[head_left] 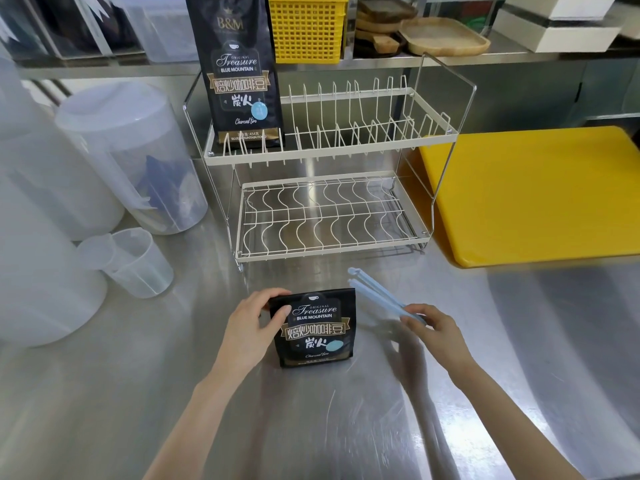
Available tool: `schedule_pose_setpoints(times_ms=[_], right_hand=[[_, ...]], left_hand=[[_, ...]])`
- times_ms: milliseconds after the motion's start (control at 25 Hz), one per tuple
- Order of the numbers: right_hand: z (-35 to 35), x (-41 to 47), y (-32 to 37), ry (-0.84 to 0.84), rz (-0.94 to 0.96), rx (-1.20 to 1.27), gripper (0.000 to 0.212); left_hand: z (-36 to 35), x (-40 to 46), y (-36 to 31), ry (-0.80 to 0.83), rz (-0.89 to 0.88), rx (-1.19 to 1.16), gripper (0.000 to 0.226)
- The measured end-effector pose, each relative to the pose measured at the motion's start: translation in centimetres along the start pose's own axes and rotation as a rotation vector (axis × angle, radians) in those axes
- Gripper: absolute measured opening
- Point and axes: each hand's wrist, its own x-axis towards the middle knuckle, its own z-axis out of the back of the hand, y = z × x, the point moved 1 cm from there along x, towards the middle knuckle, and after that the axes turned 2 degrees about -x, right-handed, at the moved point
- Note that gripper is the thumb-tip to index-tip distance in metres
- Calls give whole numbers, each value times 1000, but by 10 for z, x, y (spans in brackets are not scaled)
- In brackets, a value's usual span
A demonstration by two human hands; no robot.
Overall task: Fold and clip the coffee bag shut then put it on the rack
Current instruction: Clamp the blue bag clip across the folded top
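- A black coffee bag [313, 329] stands on a steel counter [173, 393], near the lower centre of the view, its top folded down so it looks short.
- Its front reads "ORIGINAL Treasure BLUE MOUNTAIN", then gold-framed Chinese characters, a pale blue round sticker and "Charcoal fire" in script.
- The left hand [251, 329] grips the bag's top left corner, thumb on the front, fingers curled over the folded edge.
- At 3 o'clock from the bag, the right hand [434, 332] pinches one end of a long pale blue clip [379, 296]; the clip's two arms stand slightly apart and its far end points toward 11 o'clock.
- At 12 o'clock sits a cream two-tier wire rack [325, 188].
- On the rack's upper tier, at its left end, a taller bag [239, 71] of the same kind stands upright, headed "B&M" and marked "454" near the base.
- At 2 o'clock lies a yellow cutting board [540, 195].
- At 9 to 10 o'clock are clear plastic jugs [114, 154] and a small measuring cup [138, 261].
- On the shelf behind are a yellow basket [306, 27] and wooden trays [440, 34].
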Motion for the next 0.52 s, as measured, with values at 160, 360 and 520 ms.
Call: schedule_pose_setpoints(times_ms=[160,360,520], right_hand=[[4,-2,18,74,22,140,9],[-1,-4,34,178,171,30,13],[-8,-3,44,215,262,-40,20]], left_hand=[[-1,0,1,4,32,-26,20],[-4,-5,9,37,156,-176,25],[-7,-7,16,77,173,-224,26]])
